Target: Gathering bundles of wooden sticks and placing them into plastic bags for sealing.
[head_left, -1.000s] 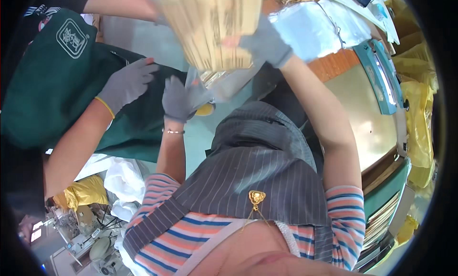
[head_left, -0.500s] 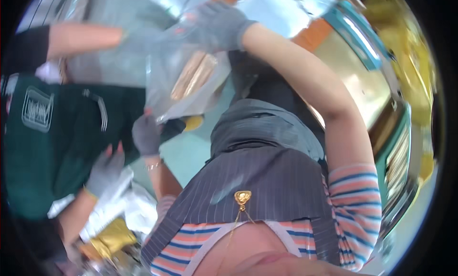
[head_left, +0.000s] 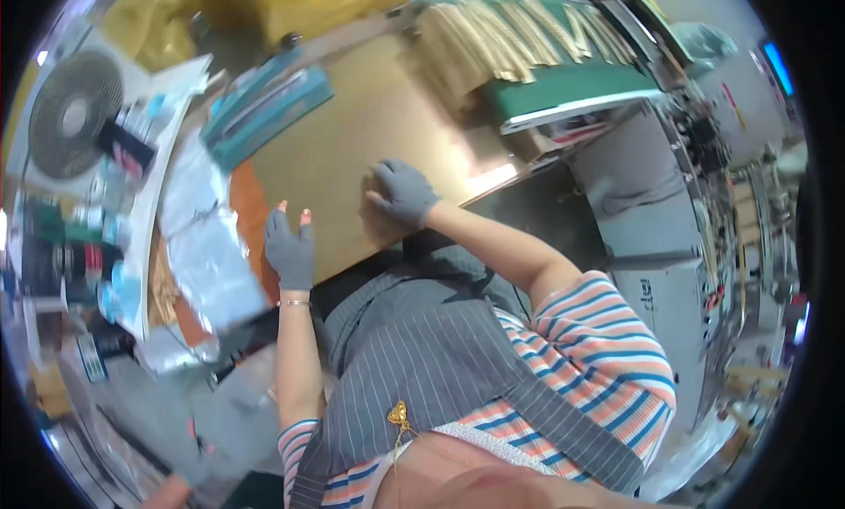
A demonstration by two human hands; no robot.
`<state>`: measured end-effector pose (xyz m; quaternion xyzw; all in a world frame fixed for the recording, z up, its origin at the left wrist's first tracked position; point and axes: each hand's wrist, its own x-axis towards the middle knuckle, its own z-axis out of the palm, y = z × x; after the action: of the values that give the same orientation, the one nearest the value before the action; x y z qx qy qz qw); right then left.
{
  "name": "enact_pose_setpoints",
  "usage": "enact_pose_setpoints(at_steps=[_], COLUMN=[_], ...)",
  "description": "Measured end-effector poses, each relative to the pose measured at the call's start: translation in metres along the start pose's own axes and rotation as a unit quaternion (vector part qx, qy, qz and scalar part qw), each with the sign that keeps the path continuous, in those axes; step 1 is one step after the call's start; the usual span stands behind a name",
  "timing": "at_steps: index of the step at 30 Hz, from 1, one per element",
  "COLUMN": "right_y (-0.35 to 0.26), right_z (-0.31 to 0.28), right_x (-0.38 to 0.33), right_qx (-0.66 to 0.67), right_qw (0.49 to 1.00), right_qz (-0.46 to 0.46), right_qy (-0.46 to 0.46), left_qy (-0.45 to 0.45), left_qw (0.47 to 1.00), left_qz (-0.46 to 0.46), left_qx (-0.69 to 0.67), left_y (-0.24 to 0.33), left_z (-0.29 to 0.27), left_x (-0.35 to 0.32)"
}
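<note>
My left hand [head_left: 289,249], in a grey glove with bare fingertips, is raised at the near left side of a tan tabletop [head_left: 352,113]. Its fingers stand apart, and I see nothing in them. To the right, my right hand [head_left: 407,192] wears a similar glove and is over the tabletop near its front edge. The thumb is apart from the loosely bent fingers, with no object visible between them. Left of my left hand are an orange strip of surface [head_left: 253,236] and silvery-white plastic sheets or bags [head_left: 207,245].
A long teal bar-shaped device [head_left: 273,113] lies across the table's far left. At the far right, tan flat strips [head_left: 493,38] lie in a row on a green belt-like surface [head_left: 572,95]. A fan [head_left: 77,113] stands far left. Another person's blurred hand [head_left: 172,491] shows lower left.
My view has swung right, from a co-worker and a clear plastic bag with tan pieces to the tan table. My hands are off that bag and now near the tabletop.
</note>
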<state>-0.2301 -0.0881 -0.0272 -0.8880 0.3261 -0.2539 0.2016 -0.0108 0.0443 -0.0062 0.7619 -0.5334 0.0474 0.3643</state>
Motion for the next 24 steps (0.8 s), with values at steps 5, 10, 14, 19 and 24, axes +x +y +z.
enact_pose_setpoints(at_steps=[5,10,14,19,24], right_y=[0.042,0.051,0.049,0.045,0.049], right_z=[-0.024,-0.03,-0.033,-0.01,-0.001], right_x=[-0.026,-0.025,-0.019,-0.003,-0.005], right_qx=[-0.005,0.035,0.056,0.059,0.024], right_qw=[0.997,0.995,0.995,0.989,0.983], right_qz=[-0.045,-0.052,-0.031,-0.102,-0.104], right_qy=[0.062,0.084,0.081,0.09,0.15], left_qy=[-0.021,-0.015,-0.042,-0.033,-0.027], left_qw=[0.983,0.992,0.99,0.988,0.987], left_qz=[0.096,0.1,0.123,0.107,0.128], left_qx=[0.156,0.074,0.05,0.104,0.097], left_y=[-0.002,0.019,0.029,-0.009,-0.003], left_z=[0.093,0.128,0.124,0.125,0.13], left_x=[0.043,0.067,0.071,0.064,0.067])
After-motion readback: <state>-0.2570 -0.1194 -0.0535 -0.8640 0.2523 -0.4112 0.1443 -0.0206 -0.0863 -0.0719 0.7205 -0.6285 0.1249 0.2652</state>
